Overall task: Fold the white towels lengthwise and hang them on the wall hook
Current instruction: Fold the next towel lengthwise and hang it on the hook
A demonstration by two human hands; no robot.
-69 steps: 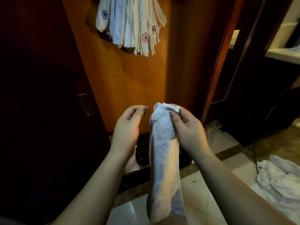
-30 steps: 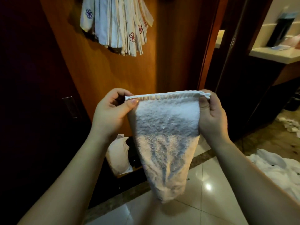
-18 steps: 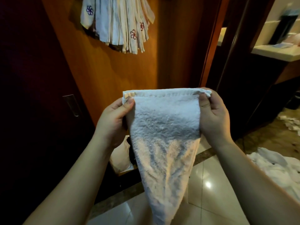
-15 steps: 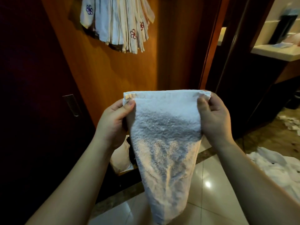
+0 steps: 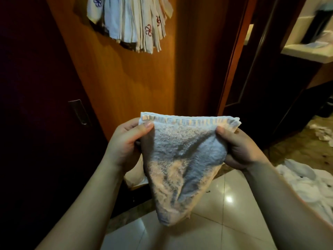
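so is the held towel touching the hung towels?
Apart. Head view: held towel hangs well below the hung towels, bare wood panel between.

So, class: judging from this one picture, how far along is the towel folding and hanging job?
Done: a bunch of hung towels already fans out high on the wooden wall. In hand: the left hand and right hand pinch the top corners of one white towel, spread wide, not yet narrowed lengthwise. Left: fold and hang it, then the white pile on the floor at right.

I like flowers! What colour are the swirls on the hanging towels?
Red and blue; head view.
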